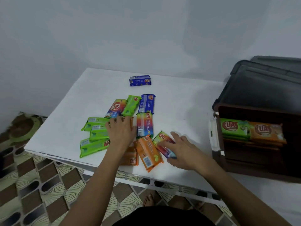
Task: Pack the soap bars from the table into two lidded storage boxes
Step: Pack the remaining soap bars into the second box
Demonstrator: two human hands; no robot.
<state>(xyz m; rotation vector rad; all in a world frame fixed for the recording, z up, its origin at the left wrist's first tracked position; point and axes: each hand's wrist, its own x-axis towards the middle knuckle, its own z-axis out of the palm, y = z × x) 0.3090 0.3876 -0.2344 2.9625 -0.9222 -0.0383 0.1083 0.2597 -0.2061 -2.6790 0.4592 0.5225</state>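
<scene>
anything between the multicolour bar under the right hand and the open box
Nothing visible: only bare table lies between the multicolour bar under the right hand and the open box; its lid is raised.

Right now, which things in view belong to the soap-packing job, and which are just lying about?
Job: soap bars on the table; lone blue bar; brown storage box with green bars and orange bar inside; dark lid behind it; left hand and right hand, both on bars.
Lying about: patterned floor tiles; round green-rimmed object on the floor.
</scene>
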